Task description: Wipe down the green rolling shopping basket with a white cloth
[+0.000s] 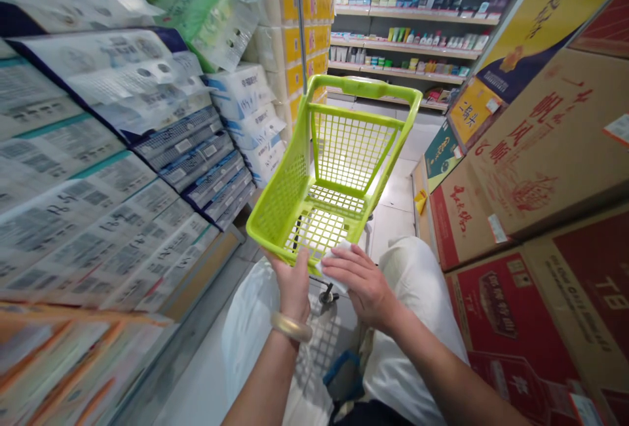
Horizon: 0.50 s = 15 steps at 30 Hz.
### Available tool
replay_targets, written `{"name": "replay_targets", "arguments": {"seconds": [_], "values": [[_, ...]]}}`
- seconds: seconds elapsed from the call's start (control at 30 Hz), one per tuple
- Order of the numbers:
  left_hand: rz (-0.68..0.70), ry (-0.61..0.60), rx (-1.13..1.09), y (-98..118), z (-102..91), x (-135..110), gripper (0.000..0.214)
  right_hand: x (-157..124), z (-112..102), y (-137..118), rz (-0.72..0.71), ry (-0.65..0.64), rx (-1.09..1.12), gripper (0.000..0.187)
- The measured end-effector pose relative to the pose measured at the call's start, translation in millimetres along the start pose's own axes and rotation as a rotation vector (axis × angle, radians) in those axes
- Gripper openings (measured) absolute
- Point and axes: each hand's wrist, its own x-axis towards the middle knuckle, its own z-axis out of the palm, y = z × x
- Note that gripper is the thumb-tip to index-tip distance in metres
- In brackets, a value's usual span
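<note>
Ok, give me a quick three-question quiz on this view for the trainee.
1. True or false: the green basket has goods in it.
2. Which hand wears the bracelet? A: left hand. B: right hand.
3. Fill in: the right hand rests on a white ____ at the basket's near rim.

Key: 1 false, its mesh floor is bare. 2 A. 3 cloth.

basket (281,206) ahead | packs (122,170) left (stacked) | cartons (550,151) right | shelves (407,46) behind basket
</note>
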Motion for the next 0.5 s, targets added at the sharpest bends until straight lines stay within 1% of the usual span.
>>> {"name": "replay_targets", "arguments": {"seconds": [0.07, 0.13, 0.2, 0.27, 0.37, 0.4, 0.43, 0.5], "values": [[-0.016, 0.001, -0.021, -1.2, -1.0, -0.1, 0.077, 4.7, -7.2, 13.0, 0.019, 0.016, -0.005, 0.042], [-0.024, 0.000, -0.033, -1.8, -3.9, 2.7, 0.078, 9.7, -13.3, 23.8, 0.081, 0.073, -0.031, 0.041], [-0.024, -0.014, -0.037, -1.5, -8.0, 6.4, 0.077, 13.4, -14.1, 25.2, 0.126, 0.116, -0.051, 0.040], [-0.015, -0.037, -0.039, -0.7, -12.5, 9.3, 0.076, 14.6, -9.7, 16.7, 0.078, 0.081, -0.044, 0.038], [-0.017, -0.051, -0.064, 0.2, -19.3, 12.1, 0.075, 13.9, -2.2, 3.1, -0.091, -0.064, -0.014, 0.039], [-0.023, -0.051, -0.070, 0.1, -21.4, 12.8, 0.075, 14.0, -1.8, 3.0, -0.119, -0.092, -0.012, 0.040], [-0.028, -0.049, -0.071, -0.4, -23.5, 13.6, 0.074, 14.5, -3.0, 5.9, -0.119, -0.097, -0.019, 0.041], [-0.029, -0.045, -0.056, -1.9, -27.2, 15.2, 0.073, 16.8, -8.5, 18.1, -0.050, -0.035, -0.054, 0.043]]}}
